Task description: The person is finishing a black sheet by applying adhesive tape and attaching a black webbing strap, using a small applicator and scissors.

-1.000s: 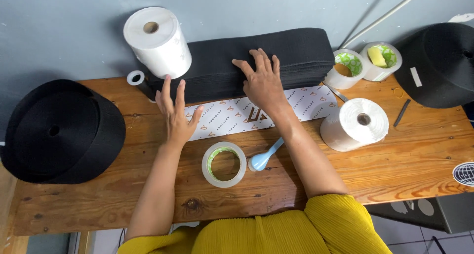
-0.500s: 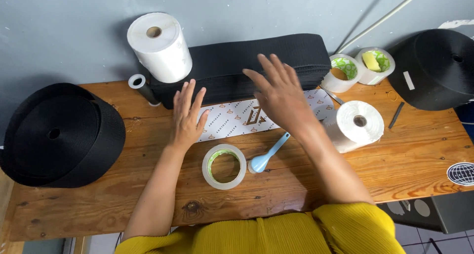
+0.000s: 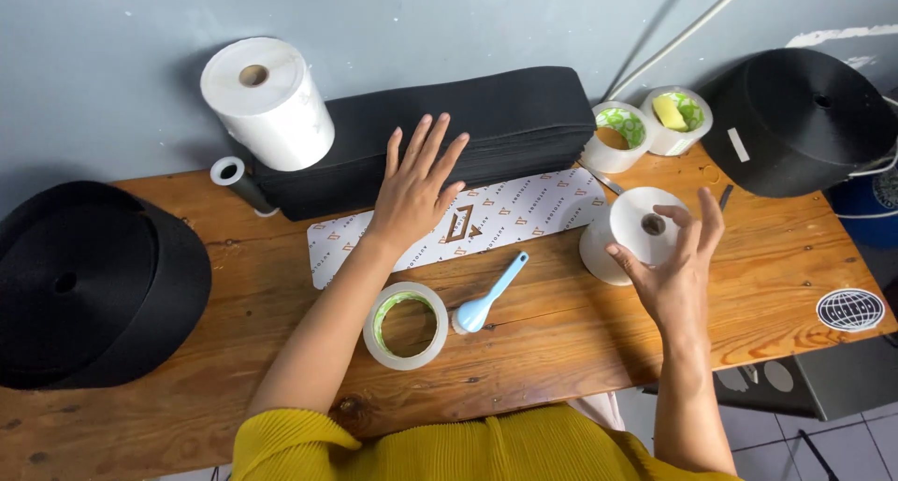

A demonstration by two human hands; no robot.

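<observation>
Sleeves: yellow ribbed top point(image 3: 468, 448) at the bottom edge, both forearms bare.
Table: wooden table point(image 3: 561, 341), knots and grain showing, set against a grey wall point(image 3: 421, 22).
Right hand: right hand point(image 3: 675, 273) raised over the table's right part, fingers spread and curled, holding nothing; its fingertips sit in front of the white paper roll point(image 3: 631, 230), contact cannot be told.
Tape: clear tape roll point(image 3: 406, 325) lying flat near the front edge, green lining inside.
Spoon: light blue spoon point(image 3: 487, 296) just right of the tape, handle pointing up-right.
Left hand: left hand point(image 3: 416, 189) flat, fingers splayed wide, gripping nothing; palm over the printed strip point(image 3: 468, 221), fingertips reaching the black stack.
Printed strip: long white patterned card lying along the front of the stack.
Black stack: long folded stack of black webbing point(image 3: 505, 125) against the wall.
Left side: big black reel point(image 3: 84, 284); small black tube with a white end point(image 3: 238, 182).
Far left: large white paper roll point(image 3: 269, 102), tilted, leaning by the stack.
Far right: two tape rolls with green inside point(image 3: 645, 125); second black reel point(image 3: 795, 121).
Corner: round sticker point(image 3: 849, 310) on the table's right end.
</observation>
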